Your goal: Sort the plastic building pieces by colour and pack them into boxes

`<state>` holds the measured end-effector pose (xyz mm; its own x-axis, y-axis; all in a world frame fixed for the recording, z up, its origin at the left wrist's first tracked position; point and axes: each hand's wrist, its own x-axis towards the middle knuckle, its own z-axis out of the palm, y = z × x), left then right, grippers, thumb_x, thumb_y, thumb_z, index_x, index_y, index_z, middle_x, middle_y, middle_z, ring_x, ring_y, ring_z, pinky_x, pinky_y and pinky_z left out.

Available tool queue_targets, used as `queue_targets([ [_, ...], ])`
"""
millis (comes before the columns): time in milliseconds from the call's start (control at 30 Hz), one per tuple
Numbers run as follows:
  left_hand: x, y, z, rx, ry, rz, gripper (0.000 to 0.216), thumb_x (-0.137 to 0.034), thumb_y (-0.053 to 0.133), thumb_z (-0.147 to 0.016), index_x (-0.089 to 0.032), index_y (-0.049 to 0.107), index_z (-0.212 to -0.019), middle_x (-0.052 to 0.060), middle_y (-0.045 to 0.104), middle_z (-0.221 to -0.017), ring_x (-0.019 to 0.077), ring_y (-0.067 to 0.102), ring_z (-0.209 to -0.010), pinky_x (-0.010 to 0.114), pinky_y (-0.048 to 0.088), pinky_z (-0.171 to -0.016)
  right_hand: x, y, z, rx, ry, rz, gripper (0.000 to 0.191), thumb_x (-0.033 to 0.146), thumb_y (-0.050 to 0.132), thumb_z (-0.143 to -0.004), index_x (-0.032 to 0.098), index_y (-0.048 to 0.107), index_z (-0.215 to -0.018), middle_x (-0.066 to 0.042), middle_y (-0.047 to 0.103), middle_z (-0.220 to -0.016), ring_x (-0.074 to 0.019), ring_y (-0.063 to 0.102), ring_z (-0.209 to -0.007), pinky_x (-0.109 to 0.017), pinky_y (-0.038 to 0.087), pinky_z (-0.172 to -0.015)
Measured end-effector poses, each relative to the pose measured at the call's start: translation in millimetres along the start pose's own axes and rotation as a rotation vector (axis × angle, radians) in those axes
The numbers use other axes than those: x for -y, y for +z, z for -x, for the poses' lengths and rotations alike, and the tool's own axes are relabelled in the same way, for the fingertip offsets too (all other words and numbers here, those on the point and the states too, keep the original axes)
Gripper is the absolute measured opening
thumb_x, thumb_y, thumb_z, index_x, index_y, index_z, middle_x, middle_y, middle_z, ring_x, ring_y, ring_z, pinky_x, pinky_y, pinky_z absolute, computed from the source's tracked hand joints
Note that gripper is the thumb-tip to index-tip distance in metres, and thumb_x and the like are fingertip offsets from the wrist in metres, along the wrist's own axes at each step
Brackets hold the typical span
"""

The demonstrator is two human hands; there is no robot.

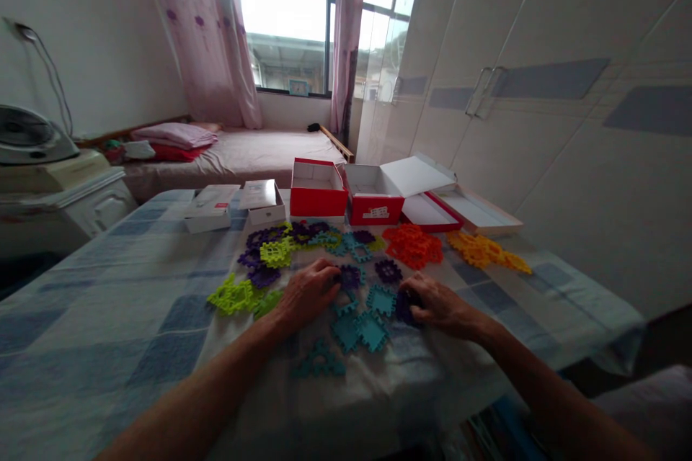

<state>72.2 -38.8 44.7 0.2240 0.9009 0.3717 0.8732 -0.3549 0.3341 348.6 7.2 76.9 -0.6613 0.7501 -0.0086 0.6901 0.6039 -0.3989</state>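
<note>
Near the middle of the table, my left hand (311,292) has its fingers curled together at the left edge of a purple toothed interlocking tile (351,276). My right hand (439,302) pinches another dark purple interlocking tile (405,310), partly covered by the fingers. Between the hands lie a loose purple tile (388,271) and a light-blue square tile (381,300). Closer to me are more blue tiles (372,331) and a blue triangular tile (320,360). Lime-green tiles (232,296) lie left of my left hand, some of them partly hidden by it.
Orange-red tiles (414,246) and yellow-orange tiles (486,251) are heaped at the right. Behind stand two open red boxes (318,203), white boxes (213,207) and a box lid (478,209). A checked cloth (135,346) covers the table. Beyond are a bed (259,148) and wardrobe.
</note>
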Motion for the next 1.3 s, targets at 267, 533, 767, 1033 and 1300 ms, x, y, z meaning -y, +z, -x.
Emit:
queue_targets([
  [267, 1, 2, -1, 0.012, -0.011, -0.001, 0.022, -0.027, 0.051, -0.082, -0.023, 0.062, -0.101, 0.003, 0.061, -0.107, 0.0168, 0.061, -0.088, 0.028, 0.049, -0.080, -13, -24, -12, -0.051, 0.012, -0.398, 0.020, 0.021, 0.050, -0.075, 0.016, 0.056, -0.094, -0.002, 0.059, -0.085, -0.0130, 0.054, -0.074, -0.026, 0.044, -0.067],
  [533, 5, 4, -1, 0.022, 0.006, 0.006, 0.024, -0.027, 0.052, -0.082, -0.023, 0.061, -0.104, 0.003, 0.060, -0.109, 0.0169, 0.061, -0.090, 0.028, 0.049, -0.080, -12, -7, -64, -0.112, 0.008, 0.018, 0.038, 0.017, 0.052, -0.075, 0.010, 0.059, -0.112, -0.013, 0.059, -0.107, -0.0208, 0.053, -0.100, -0.032, 0.039, -0.091],
  [767, 3, 2, -1, -0.009, 0.013, 0.029, 0.024, -0.023, 0.052, -0.081, -0.022, 0.060, -0.104, 0.003, 0.060, -0.108, 0.0159, 0.061, -0.090, 0.027, 0.049, -0.080, -9, -11, -66, -0.069, -0.048, 0.243, 0.032, 0.021, 0.056, -0.076, 0.011, 0.062, -0.106, -0.014, 0.057, -0.106, -0.0208, 0.051, -0.099, -0.031, 0.038, -0.090],
  [1033, 4, 3, -2, -0.031, 0.028, 0.099, 0.026, -0.019, 0.054, -0.079, -0.022, 0.059, -0.104, 0.004, 0.059, -0.108, 0.0163, 0.061, -0.091, 0.029, 0.050, -0.082, -20, -14, -72, 0.008, -0.072, 0.228, 0.026, 0.024, 0.058, -0.075, 0.017, 0.061, -0.100, -0.010, 0.058, -0.098, -0.0207, 0.051, -0.094, -0.032, 0.040, -0.084],
  [1300, 3, 2, -3, -0.059, 0.028, 0.216, 0.029, -0.008, 0.055, -0.075, -0.019, 0.059, -0.102, 0.005, 0.058, -0.106, 0.0154, 0.059, -0.094, 0.029, 0.049, -0.086, -18, -21, -60, -0.060, 0.019, -0.148, 0.035, 0.026, 0.060, -0.071, 0.015, 0.059, -0.104, -0.007, 0.059, -0.098, -0.0174, 0.055, -0.087, -0.029, 0.043, -0.078],
])
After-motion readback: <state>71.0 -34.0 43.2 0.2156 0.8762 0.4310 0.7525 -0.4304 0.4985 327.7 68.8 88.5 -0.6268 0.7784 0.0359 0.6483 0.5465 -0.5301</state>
